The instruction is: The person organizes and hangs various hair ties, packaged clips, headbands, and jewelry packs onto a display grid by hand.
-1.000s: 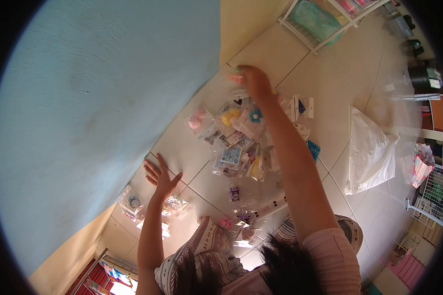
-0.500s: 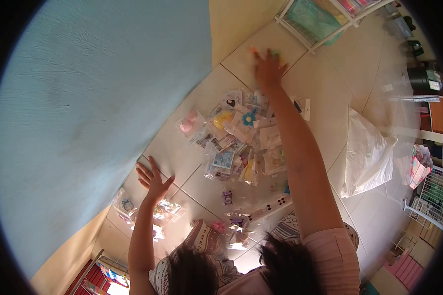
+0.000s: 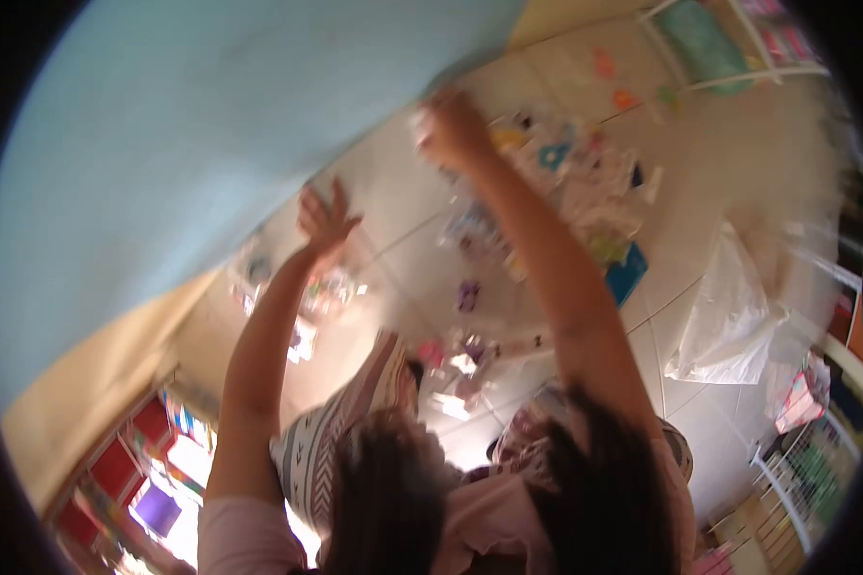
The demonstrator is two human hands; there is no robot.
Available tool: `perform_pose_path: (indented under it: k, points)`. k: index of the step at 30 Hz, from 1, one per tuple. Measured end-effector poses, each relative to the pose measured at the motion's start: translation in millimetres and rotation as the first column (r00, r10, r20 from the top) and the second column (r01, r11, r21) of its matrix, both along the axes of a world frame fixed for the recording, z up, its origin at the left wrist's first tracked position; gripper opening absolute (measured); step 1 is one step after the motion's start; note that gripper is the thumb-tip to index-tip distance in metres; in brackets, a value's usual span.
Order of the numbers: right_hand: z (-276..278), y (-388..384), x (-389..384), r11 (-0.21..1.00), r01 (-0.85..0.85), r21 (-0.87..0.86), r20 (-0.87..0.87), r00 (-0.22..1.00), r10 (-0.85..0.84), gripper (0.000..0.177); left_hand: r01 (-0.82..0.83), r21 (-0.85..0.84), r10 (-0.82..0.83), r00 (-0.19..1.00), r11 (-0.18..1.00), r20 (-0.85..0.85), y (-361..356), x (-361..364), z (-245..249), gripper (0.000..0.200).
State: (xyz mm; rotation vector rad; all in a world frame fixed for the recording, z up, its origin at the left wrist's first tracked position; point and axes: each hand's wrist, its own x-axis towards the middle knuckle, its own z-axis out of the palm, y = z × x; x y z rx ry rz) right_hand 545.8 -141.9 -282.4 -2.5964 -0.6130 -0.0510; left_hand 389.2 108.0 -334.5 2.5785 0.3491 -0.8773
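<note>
My right hand (image 3: 455,129), smeared by motion, is closed at the left edge of a heap of small clear packets (image 3: 585,182), near the wall. A pale pinkish packet (image 3: 421,129) shows at its fingers, too blurred to name more closely. In the heap is a blue flower-shaped piece (image 3: 553,156). Fingers spread, my left hand (image 3: 326,222) is at the floor beside the wall and holds nothing. Just below it lies a smaller group of shiny packets (image 3: 331,290). A purple packet (image 3: 467,295) lies between the heap and my legs.
Orange pieces (image 3: 626,100) and a green piece (image 3: 668,96) lie on the tiles near a white rack (image 3: 666,48). A white plastic bag (image 3: 724,321) is at the right. A blue flat item (image 3: 626,275) lies partly behind my right forearm. The blue wall (image 3: 192,144) bounds the left.
My right hand has left the far tiles by the rack and come back to the heap's wall side, now closed on a pale packet. Orange and green pieces lie where it was. The view has shifted.
</note>
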Motion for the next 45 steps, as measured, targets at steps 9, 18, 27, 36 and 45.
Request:
perform_pose_path:
  k: [9, 18, 27, 36, 45]
  points:
    - [45, -84, -7, 0.989, -0.133, -0.067, -0.494, 0.865, 0.083, 0.058, 0.075, -0.305, -0.064, 0.997, 0.949, 0.046, 28, 10, 39, 0.079]
    - [16, -98, -33, 0.978, 0.040, -0.202, -0.333, 0.937, -0.107, 0.062, 0.646, -0.040, -0.513, 0.640, 0.762, 0.571, -34, -112, 95, 0.055]
    - [81, -98, -75, 0.939, 0.234, 0.253, -0.090, 0.972, -0.218, 0.054, 0.843, -0.107, -0.690, 0.499, 0.527, 0.524, -124, -187, 94, 0.093]
    - [122, -162, -281, 0.898, 0.369, 0.238, -0.588, 0.791, -0.169, 0.049, 0.810, -0.148, -0.555, 0.509, 0.567, 0.658, -135, -193, 55, 0.100]
    - [54, -83, -485, 0.985, -0.144, 0.098, -0.368, 0.914, 0.170, 0.072, 0.861, 0.097, -0.585, 0.251, 0.499, 0.771, -145, -120, 65, 0.088]
